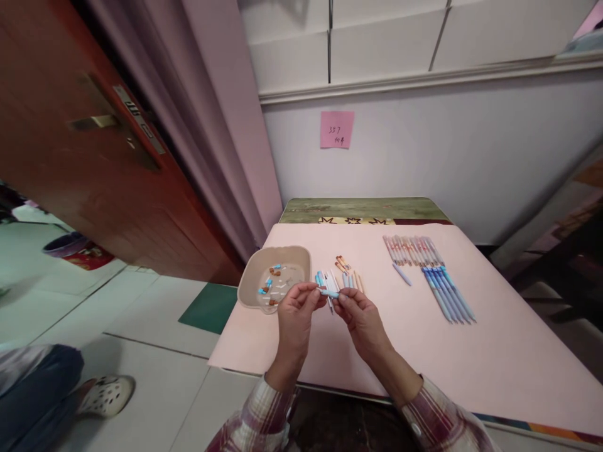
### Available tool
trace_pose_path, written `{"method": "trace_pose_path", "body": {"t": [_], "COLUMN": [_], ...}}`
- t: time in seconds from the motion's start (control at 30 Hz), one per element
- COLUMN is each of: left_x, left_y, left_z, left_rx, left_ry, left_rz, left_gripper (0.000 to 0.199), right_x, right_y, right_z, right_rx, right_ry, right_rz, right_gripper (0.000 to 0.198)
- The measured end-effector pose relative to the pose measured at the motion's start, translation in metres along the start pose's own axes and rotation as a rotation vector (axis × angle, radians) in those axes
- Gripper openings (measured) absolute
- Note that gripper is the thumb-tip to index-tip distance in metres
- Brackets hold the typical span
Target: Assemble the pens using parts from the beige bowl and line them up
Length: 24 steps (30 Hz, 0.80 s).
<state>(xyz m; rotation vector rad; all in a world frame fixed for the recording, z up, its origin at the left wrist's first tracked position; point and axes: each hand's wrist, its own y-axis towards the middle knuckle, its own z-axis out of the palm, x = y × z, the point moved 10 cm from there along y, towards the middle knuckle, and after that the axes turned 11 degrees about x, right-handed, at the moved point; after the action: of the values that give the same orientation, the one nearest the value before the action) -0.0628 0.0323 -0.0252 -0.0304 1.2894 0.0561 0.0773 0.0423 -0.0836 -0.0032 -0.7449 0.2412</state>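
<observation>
A light blue pen part [330, 293] spans the gap between my two hands, above the pink table cover. My left hand [300, 306] pinches its left end, and my right hand [358, 312] pinches the right end. Just behind my hands lie loose pen parts: white refills [333, 280], blue and tan barrels [354, 281] and a few orange-brown pieces [342, 262]. To the left stands a beige basin [249, 289] holding small blue, brown and white pieces. My fingers partly cover the ends of the held part.
On the right lie a row of clear-and-red pens [413, 250], a row of blue pens [449, 295] and a single lilac-blue barrel [402, 274]. A pink note [336, 130] sticks to the wall. A person's shoe [107, 395] shows on the floor at left.
</observation>
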Motion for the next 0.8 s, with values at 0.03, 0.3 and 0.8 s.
{"method": "trace_pose_path", "body": {"t": [0.03,0.3,0.8], "left_x": [-0.002,-0.025,-0.019], "left_y": [0.000,-0.006,-0.003], "left_z": [0.002,0.016,0.018], "left_rx": [0.008,0.061,0.065], "left_ry": [0.016,0.219,0.176], "left_rz": [0.007,0.124,0.072], "left_gripper": [0.023,0.016,0.024], "right_x": [-0.002,-0.028,-0.038], "right_y": [-0.001,-0.004,-0.012], "right_z": [0.001,0.001,0.014], "right_rx": [0.000,0.002,0.070], "right_ry": [0.034,0.250,0.351], "right_rz": [0.013,0.144,0.308], "right_gripper": [0.027,0.023,0.025]}}
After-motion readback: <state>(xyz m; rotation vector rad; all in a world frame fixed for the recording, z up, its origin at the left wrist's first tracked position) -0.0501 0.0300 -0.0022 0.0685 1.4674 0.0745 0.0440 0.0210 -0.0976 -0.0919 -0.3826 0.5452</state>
